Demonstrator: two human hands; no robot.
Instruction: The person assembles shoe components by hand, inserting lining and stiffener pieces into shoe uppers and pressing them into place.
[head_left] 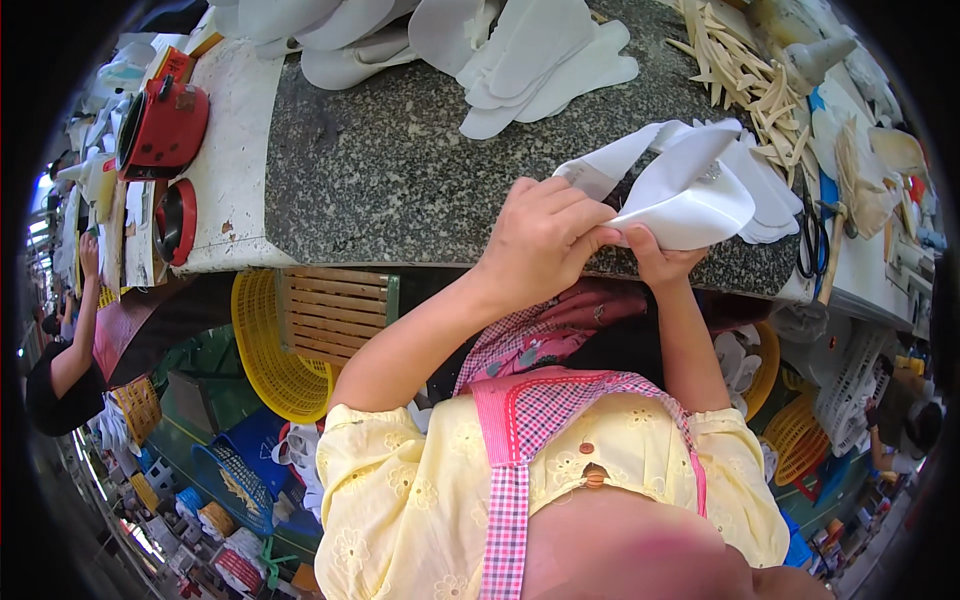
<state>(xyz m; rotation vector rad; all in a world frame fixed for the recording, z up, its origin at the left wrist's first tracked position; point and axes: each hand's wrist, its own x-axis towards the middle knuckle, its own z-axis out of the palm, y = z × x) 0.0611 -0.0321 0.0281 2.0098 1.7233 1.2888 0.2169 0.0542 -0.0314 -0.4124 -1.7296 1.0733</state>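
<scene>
A glossy white shoe upper (pixel 690 215) is held over the near right part of the speckled stone worktop (pixel 400 180). My left hand (pixel 550 235) pinches its edge, fingers curled and thumb pressed in. Close beside it, my right hand (pixel 662 258) grips the lower edge, thumb up on the white material; its other fingers are mostly hidden behind the piece. A band of the upper loops away behind my left fingers. Under and right of the piece lie flat white sole-shaped pieces (pixel 775 200). More white sole-shaped pieces (pixel 530 65) are stacked at the far edge.
Pale narrow strips (pixel 750 85) are heaped at the far right, near a hammer (pixel 833 250) and black-handled scissors (pixel 808 245). A red pot (pixel 170 130) stands left, above a red ring-shaped thing (pixel 175 222). Below the worktop are a yellow basket (pixel 250 350) and a wooden slatted seat (pixel 335 310). Another person's arm (pixel 80 330) shows far left.
</scene>
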